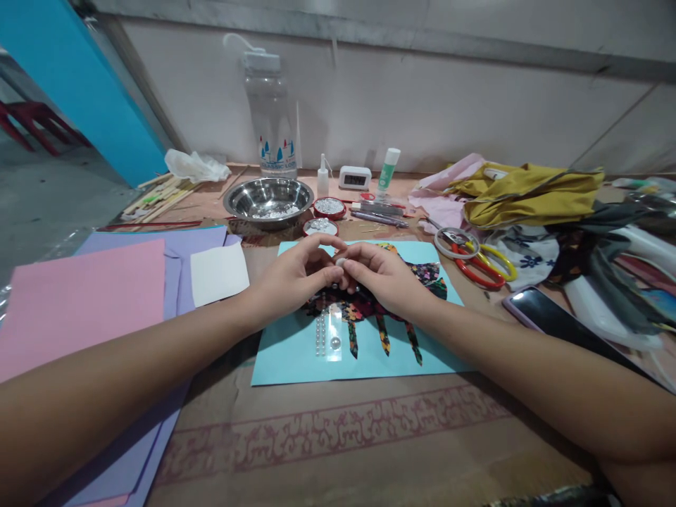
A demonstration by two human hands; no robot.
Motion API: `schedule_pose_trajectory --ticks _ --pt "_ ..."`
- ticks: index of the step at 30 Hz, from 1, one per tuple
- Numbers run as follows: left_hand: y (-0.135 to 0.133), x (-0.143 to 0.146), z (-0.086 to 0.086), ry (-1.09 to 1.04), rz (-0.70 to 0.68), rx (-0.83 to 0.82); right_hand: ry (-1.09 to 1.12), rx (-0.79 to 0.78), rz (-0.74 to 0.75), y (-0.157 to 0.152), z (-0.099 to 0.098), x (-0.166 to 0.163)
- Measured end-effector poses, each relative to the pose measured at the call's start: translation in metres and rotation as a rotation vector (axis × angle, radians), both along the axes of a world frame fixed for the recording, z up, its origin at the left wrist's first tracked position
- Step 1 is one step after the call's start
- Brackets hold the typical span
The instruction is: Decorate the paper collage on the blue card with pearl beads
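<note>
Closely, the left hand (315, 273) and the right hand (381, 274) met over the blue sheet (288, 370), each narrow, thumb and fingers drawn in, together holding a small white piece (341, 262) at their tips. It was too small to tell more.

Beneath them, dark flowered cloth (353, 310) lay on the sheet, partly hidden by the fingers, with 3 pointed strips reaching toward the near edge. Just left of the strips were a row of pearls (320, 336) and, beside it, a clear strip (334, 317) with 1 bigger pearl (335, 343).

Beyond the sheet stood a steel bowl (237, 210), with 2 red-rimmed dishes near its right side. To the right, scissors (479, 273) lay near a phone (560, 327); to the left, a white card (219, 274) overlapped purple paper (177, 282).
</note>
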State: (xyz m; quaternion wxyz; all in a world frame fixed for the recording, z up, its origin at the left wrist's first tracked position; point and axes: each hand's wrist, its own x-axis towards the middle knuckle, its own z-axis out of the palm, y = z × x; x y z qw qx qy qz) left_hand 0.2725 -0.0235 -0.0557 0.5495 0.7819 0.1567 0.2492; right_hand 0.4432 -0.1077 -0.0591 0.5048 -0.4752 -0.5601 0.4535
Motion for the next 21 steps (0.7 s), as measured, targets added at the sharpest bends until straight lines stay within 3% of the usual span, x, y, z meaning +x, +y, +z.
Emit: schedule_pose_trajectory --ticks 8,12,17,21 --pt "0.001 0.000 0.001 0.012 0.051 0.109 0.092 -0.001 0.061 -0.002 0.005 -0.001" --pt "0.004 0.000 0.000 0.000 0.064 0.075 -0.024 0.074 -0.002 -0.004 0.003 -0.002" --pt "0.004 -0.002 0.006 0.141 0.089 0.082 -0.363 0.184 -0.057 -0.010 0.001 -0.003" --pt "0.005 -0.003 0.009 0.142 0.050 0.063 -0.311 0.186 -0.090 -0.010 0.001 -0.003"
